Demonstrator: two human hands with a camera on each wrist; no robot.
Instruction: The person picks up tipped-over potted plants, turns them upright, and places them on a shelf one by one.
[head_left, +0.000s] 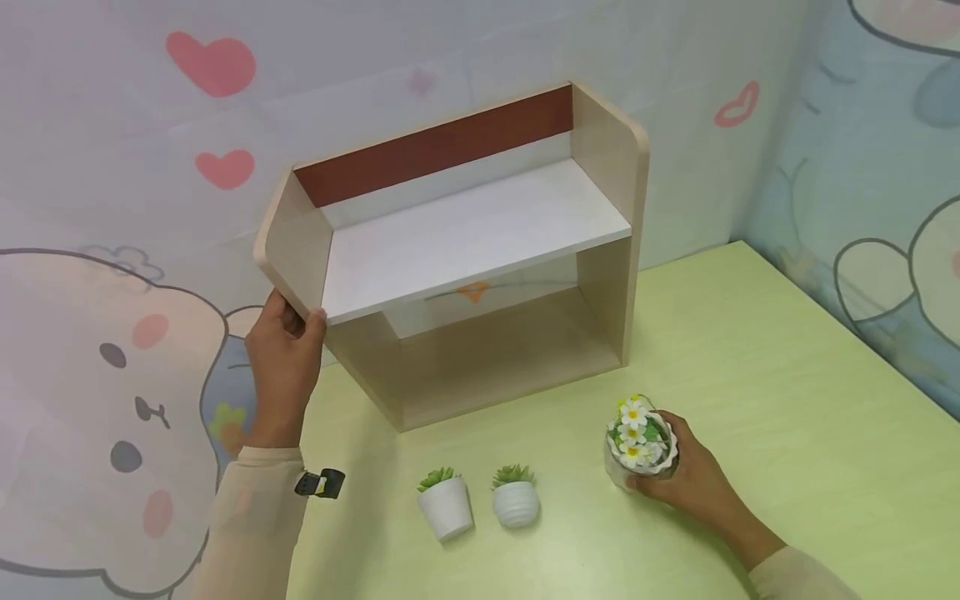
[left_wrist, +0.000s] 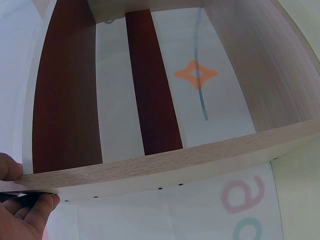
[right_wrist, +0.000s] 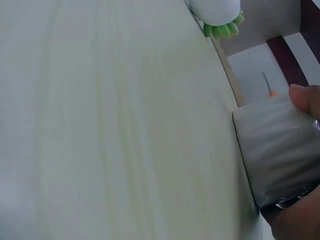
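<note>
A small wooden shelf (head_left: pixel 480 233) with a white middle board stands tilted in the head view against the wall side of the table. My left hand (head_left: pixel 287 358) grips its left side panel; in the left wrist view the thumb and fingers (left_wrist: pixel 42 212) pinch the panel's edge from both faces. At the right, my right hand (head_left: pixel 693 475) holds a white flower pot (head_left: pixel 618 467) with white daisies (head_left: pixel 633 433), fingers and thumb round its sides. The right wrist view shows this pot (right_wrist: pixel 275 145) with its base right at the tabletop.
Two small white pots with green succulents, one tapered (head_left: pixel 446 507) and one round and ribbed (head_left: pixel 516 504), are on the pale green table (head_left: pixel 735 358) in front of the shelf. A cartoon-printed cloth (head_left: pixel 97 167) covers the walls behind.
</note>
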